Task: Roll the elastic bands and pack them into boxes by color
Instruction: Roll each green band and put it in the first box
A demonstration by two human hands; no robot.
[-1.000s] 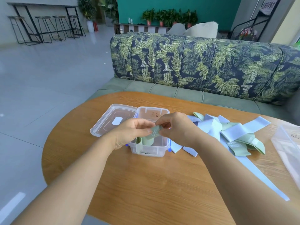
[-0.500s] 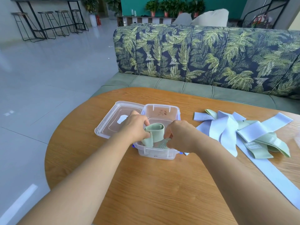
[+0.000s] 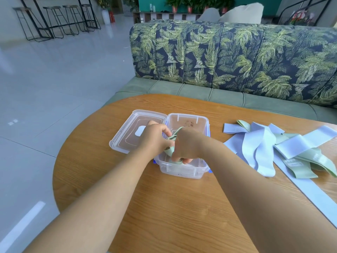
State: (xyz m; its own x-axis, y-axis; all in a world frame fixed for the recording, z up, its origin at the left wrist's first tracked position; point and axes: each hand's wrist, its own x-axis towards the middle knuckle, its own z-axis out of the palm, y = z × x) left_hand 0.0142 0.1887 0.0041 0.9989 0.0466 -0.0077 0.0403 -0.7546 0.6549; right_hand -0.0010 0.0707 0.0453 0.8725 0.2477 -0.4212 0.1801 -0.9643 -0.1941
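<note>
Clear plastic box (image 3: 182,171): rectangular, translucent, with blue latches, and standing open on the wood-grain table (image 3: 164,212). Its lid (image 3: 125,137) lies flat, touching the box's left side.

Green band (image 3: 169,152): a pale, flat elastic strip, partly coiled. It is held over and inside the box between both hands, with its rolled end low against the near wall.

Left hand (image 3: 155,137): fingers curled, pinching the upper part of the green band.

Right hand (image 3: 190,143): fingers curled downward, pressing and gripping the rolled end within the box.

Loose bands (image 3: 262,148): smooth light-blue and pale-green strips heaped flat and overlapping on the table, well right of the box. One long blue strip (image 3: 310,198) runs toward the right edge.

A sofa (image 3: 237,61) with a leaf-print back stands beyond the table.
</note>
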